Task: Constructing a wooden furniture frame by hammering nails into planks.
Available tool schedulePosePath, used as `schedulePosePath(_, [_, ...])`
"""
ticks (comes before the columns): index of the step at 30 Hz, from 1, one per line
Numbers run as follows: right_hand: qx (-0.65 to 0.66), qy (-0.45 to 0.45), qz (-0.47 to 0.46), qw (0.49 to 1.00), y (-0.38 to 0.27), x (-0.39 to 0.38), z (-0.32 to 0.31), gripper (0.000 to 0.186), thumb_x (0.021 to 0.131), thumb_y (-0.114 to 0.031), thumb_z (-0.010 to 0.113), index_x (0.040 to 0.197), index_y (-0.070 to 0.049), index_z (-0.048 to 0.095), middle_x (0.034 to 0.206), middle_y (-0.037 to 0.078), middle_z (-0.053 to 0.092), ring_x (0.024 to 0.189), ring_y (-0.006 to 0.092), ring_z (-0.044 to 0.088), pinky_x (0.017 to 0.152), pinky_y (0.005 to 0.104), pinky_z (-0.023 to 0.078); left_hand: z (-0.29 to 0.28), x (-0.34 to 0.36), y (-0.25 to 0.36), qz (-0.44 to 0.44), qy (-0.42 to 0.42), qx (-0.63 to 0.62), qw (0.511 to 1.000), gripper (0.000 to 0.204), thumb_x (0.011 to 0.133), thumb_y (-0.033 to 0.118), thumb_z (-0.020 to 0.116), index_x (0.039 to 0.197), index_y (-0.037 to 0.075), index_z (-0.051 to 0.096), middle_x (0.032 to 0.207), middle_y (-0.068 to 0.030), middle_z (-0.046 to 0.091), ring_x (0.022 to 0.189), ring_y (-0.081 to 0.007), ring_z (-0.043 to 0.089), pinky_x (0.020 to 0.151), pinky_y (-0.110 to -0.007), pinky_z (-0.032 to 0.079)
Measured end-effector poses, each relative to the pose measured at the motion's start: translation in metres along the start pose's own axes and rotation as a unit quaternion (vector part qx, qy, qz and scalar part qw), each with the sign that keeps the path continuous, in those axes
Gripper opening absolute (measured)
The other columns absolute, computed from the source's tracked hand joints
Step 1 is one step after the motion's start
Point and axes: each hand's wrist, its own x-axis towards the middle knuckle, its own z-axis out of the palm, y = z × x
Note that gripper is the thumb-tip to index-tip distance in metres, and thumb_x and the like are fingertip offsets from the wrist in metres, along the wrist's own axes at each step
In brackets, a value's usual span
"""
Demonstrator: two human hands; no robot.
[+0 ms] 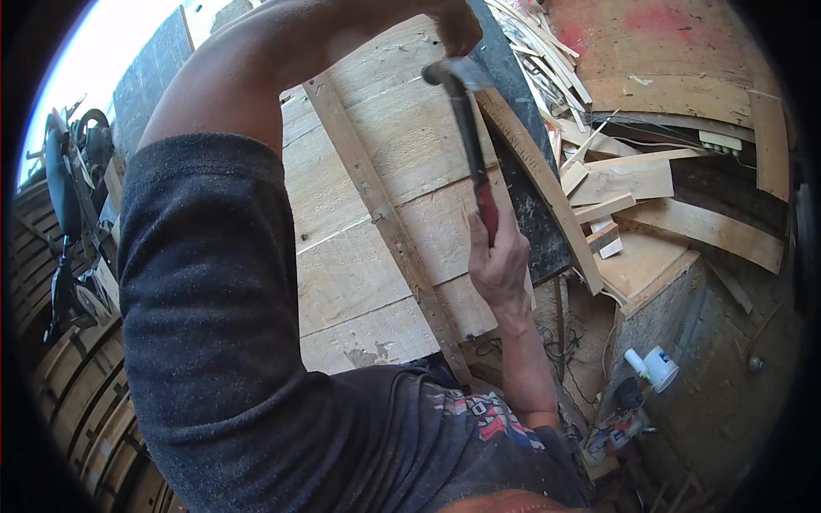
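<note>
My right hand (499,265) is closed around the red grip of a claw hammer (468,137), whose dark shaft points away from me. The metal head, slightly blurred, is just short of my left hand (457,32). That hand reaches across the top of the view, fingers curled down by the far end of a wooden strip (540,179); what they hold, if anything, is hidden. Below the hammer lies a panel of pale rough boards (351,274), crossed by a narrow batten (374,201) with small marks along it.
A dark board (532,218) lies under the strip's right side. Offcuts (623,182) and thin slats are heaped at the right, near a stained wooden sheet (676,43). A white container (660,369) sits lower right. Stacked slatted wood (94,410) and dark equipment (64,184) stand left.
</note>
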Motion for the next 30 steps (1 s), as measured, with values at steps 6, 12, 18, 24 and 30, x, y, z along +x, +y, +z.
schedulePosePath(6, [-0.160,-0.071,0.050,0.983,0.023,-0.014,0.019,0.024,0.097,-0.013,0.062,0.105,0.003,0.046,0.070,0.024,0.064,0.065,0.0436,0.068,0.055,0.0498,0.053,-0.002,-0.003,0.015,-0.020,0.025,-0.002,0.999,0.059,0.079,0.062,0.077,0.102,0.007,0.079,0.095,-0.0093,0.076,0.091,-0.0249,0.070,0.083,-0.041,0.054])
schedulePosePath(12, [-0.181,-0.073,0.082,0.977,0.012,-0.011,0.030,0.025,0.097,-0.015,0.061,0.102,0.002,0.043,0.071,0.028,0.065,0.070,0.0477,0.067,0.060,0.0557,0.053,0.009,0.005,0.004,-0.013,-0.012,-0.004,1.000,0.059,0.080,0.062,0.076,0.101,0.007,0.079,0.095,-0.0092,0.075,0.091,-0.0244,0.069,0.083,-0.040,0.053])
schedulePosePath(18, [-0.133,-0.027,0.051,0.989,0.009,-0.025,0.026,0.023,0.098,-0.019,0.061,0.101,-0.001,0.048,0.079,0.025,0.066,0.073,0.0447,0.068,0.062,0.0542,0.053,0.013,0.016,0.000,0.036,0.006,0.029,0.999,0.059,0.082,0.062,0.074,0.100,0.005,0.078,0.097,-0.0115,0.076,0.090,-0.0245,0.068,0.081,-0.040,0.051])
schedulePosePath(24, [-0.107,0.055,0.021,0.992,0.003,-0.101,0.005,0.024,0.090,-0.023,0.069,0.103,-0.005,0.058,0.085,0.016,0.066,0.075,0.0394,0.068,0.064,0.0482,0.053,0.051,0.001,-0.044,0.036,0.156,-0.056,0.985,0.053,0.085,0.052,0.077,0.105,0.003,0.075,0.105,-0.0147,0.074,0.094,-0.0282,0.069,0.084,-0.039,0.054])
schedulePosePath(30, [-0.033,0.172,0.041,0.984,0.062,-0.202,-0.003,0.039,0.086,-0.018,0.071,0.120,-0.004,0.058,0.113,0.018,0.055,0.104,0.0367,0.058,0.087,0.0471,0.051,0.095,-0.008,0.047,-0.024,0.505,-0.078,0.859,0.047,0.078,0.015,0.082,0.120,0.006,0.065,0.125,-0.0164,0.063,0.119,-0.0375,0.058,0.102,-0.046,0.046])
